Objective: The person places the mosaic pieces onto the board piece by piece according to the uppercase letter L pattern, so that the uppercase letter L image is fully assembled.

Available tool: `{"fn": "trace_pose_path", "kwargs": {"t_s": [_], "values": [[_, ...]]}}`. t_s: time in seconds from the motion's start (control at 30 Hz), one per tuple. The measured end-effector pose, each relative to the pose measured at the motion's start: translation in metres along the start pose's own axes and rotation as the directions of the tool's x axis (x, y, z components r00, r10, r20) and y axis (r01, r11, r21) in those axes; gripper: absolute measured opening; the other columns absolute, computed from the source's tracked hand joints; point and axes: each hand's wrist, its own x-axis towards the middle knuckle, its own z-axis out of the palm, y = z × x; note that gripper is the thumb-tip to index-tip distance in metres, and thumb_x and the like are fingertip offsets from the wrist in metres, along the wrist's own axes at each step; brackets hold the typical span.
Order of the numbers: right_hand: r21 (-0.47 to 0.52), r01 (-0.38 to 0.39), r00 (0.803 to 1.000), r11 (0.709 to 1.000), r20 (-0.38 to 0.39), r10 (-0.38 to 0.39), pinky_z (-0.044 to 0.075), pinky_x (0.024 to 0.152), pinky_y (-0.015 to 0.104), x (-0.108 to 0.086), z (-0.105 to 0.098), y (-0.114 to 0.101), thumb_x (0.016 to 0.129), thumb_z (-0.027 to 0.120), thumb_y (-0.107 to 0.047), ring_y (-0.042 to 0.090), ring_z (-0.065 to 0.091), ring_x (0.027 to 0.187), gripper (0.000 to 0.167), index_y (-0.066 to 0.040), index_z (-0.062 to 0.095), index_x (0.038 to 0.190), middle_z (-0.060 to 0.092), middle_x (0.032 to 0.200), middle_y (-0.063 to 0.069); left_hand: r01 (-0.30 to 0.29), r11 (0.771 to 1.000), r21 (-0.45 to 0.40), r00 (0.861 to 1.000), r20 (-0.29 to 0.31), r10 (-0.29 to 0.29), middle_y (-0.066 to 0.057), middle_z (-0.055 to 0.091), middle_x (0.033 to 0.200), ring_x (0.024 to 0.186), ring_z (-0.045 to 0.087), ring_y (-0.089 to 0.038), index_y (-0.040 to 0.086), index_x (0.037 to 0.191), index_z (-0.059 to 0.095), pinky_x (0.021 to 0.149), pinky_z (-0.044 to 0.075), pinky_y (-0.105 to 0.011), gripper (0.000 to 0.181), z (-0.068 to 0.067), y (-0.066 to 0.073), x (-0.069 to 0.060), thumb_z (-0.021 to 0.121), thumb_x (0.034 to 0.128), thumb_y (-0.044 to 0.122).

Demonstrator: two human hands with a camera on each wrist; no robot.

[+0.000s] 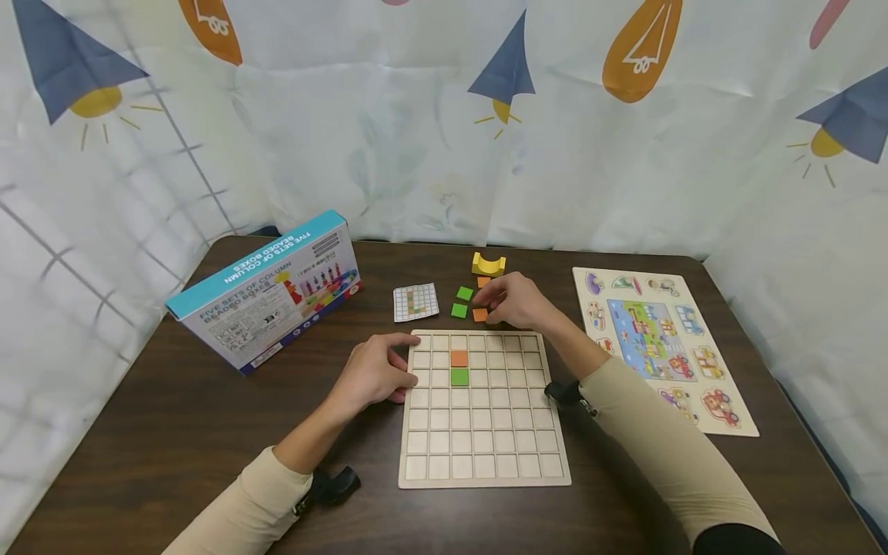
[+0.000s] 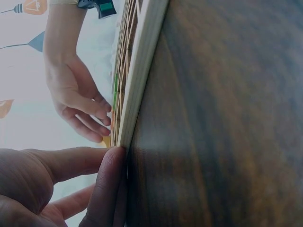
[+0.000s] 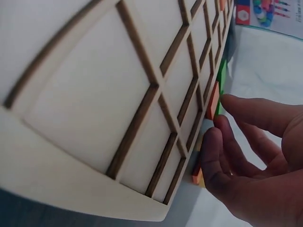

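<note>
A wooden grid board lies on the table with an orange tile and a green tile set in its squares. My left hand rests against the board's left side, fingertips touching the edge and the far-left corner. My right hand hovers beyond the far edge, beside a loose orange tile. In the right wrist view, its fingers are spread near that tile with nothing visibly held. Another orange tile and two green tiles lie close by.
A small grid pattern card lies beyond the board. Behind the tiles is a yellow curved block. A box stands at the left, and a picture puzzle board lies at the right. A patterned curtain hangs behind the table.
</note>
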Motion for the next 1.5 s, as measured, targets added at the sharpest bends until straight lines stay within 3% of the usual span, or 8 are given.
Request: {"fn": "trace_pose_path", "kwargs": {"t_s": [0.53,1.13,1.5], "values": [[-0.123,0.0,1.0,0.992,-0.01,-0.001,0.06,0.086,0.039,0.007,0.008,0.002,0.083,0.077,0.004,0.026,0.064,0.103,0.031,-0.011,0.081,0.11,0.075,0.11,0.009,-0.007,1.0,0.001,1.0,0.002,0.007,-0.012,0.065,0.087,0.052,0.068,-0.017,0.013,0.138,0.066,0.049,0.062,-0.032,0.062,-0.001,0.002,-0.001,0.084,0.0797,-0.001],[-0.081,-0.005,0.999,0.997,-0.037,0.002,0.056,0.071,0.029,0.005,0.006,0.002,0.086,0.07,0.008,0.026,0.066,0.098,0.032,-0.009,0.081,0.111,0.076,0.112,0.012,0.003,1.0,0.011,1.0,-0.004,-0.003,-0.012,0.065,0.087,0.052,0.068,-0.018,0.013,0.138,0.066,0.049,0.062,-0.031,0.062,-0.001,0.002,-0.001,0.085,0.0803,0.0],[-0.031,-0.045,0.998,0.999,-0.054,0.043,0.057,0.074,0.031,-0.006,0.001,0.0,0.087,0.074,0.005,0.027,0.065,0.1,0.03,-0.009,0.08,0.113,0.074,0.114,0.012,0.001,1.0,0.002,1.0,-0.004,-0.001,-0.012,0.066,0.087,0.052,0.068,-0.016,0.013,0.136,0.068,0.049,0.062,-0.03,0.062,0.001,0.0,0.001,0.085,0.0783,-0.001]]}}
